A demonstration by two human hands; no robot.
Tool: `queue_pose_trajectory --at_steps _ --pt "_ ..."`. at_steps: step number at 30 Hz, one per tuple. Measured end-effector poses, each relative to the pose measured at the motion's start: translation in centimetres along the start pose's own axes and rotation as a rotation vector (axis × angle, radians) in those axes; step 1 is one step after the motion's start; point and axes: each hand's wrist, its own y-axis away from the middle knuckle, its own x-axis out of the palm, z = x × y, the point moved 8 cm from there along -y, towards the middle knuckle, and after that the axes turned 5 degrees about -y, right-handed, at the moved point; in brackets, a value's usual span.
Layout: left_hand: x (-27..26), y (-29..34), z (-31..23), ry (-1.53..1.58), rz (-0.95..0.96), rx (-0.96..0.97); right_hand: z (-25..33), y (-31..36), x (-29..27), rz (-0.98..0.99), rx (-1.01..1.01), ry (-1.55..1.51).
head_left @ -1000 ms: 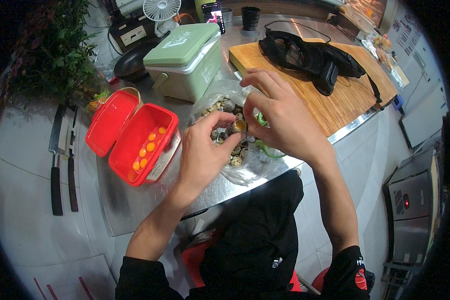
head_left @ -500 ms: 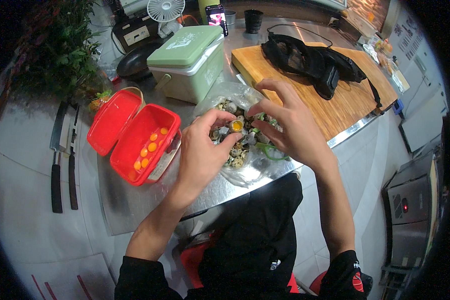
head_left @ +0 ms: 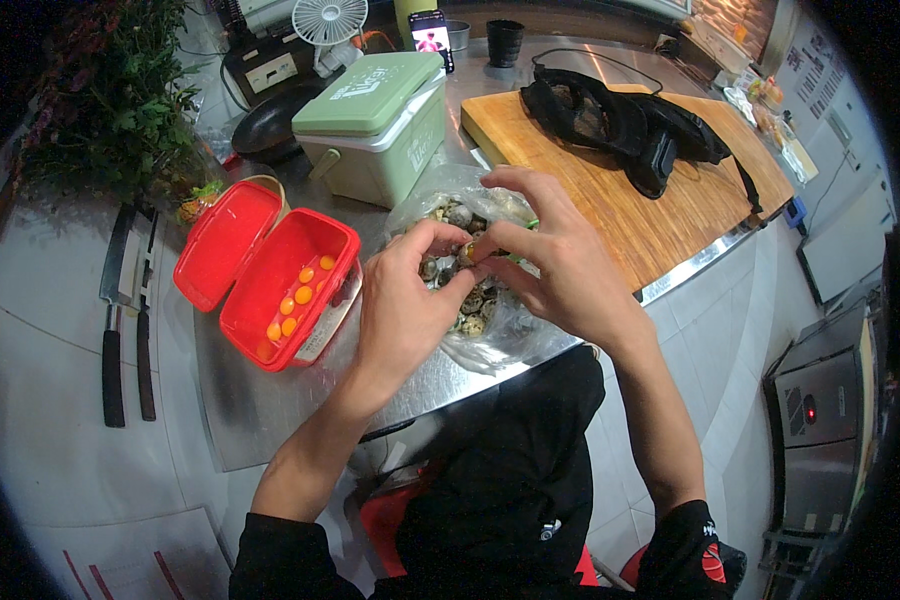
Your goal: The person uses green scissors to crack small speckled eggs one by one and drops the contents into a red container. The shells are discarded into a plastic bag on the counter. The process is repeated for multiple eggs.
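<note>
My left hand (head_left: 398, 300) pinches a small speckled quail egg (head_left: 468, 254) between thumb and fingertips, its top broken away and yellow yolk showing. The thumb and index finger of my right hand (head_left: 572, 262) close in on the same egg at its right side, and its other fingers are raised. Below both hands lies a clear plastic bag (head_left: 495, 355) with quail eggs and broken shells (head_left: 473, 322) in it. Left of my left hand stands a red plastic container (head_left: 346, 262), its lid (head_left: 228, 243) flipped back. Several yolks (head_left: 303, 295) lie inside.
A green-lidded cooler box (head_left: 375, 140) stands behind the bag. On the right, a wooden board (head_left: 580, 215) carries a black strapped item (head_left: 610, 125). Knives (head_left: 115, 340) hang at far left. A pan (head_left: 270, 130), fan (head_left: 330, 20) and phone (head_left: 431, 40) are farther back.
My right hand has moved left and down to the egg, its thumb and index finger closing there. My left hand stays about where it was.
</note>
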Motion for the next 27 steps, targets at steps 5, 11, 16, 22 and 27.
queue_pose_trajectory --at_steps 5,11,16,22,27 --pt "0.0 -0.1 0.0 -0.016 0.001 0.006 -0.1 0.1 0.1 0.016 0.014 -0.005" --pt "-0.3 0.1 0.1 -0.052 -0.009 -0.023 -1.3 0.9 -0.9 -0.009 0.102 0.085" --pt "-0.2 -0.1 0.6 -0.019 -0.006 -0.058 -1.9 1.9 -2.4 0.142 0.163 0.218" --pt "0.0 0.1 0.5 -0.053 -0.007 -0.041 -1.7 2.9 -3.2 0.321 0.133 0.247" --pt "-0.3 -0.2 0.8 -0.006 -0.017 -0.034 -2.4 3.6 -0.7 0.488 0.159 0.276"
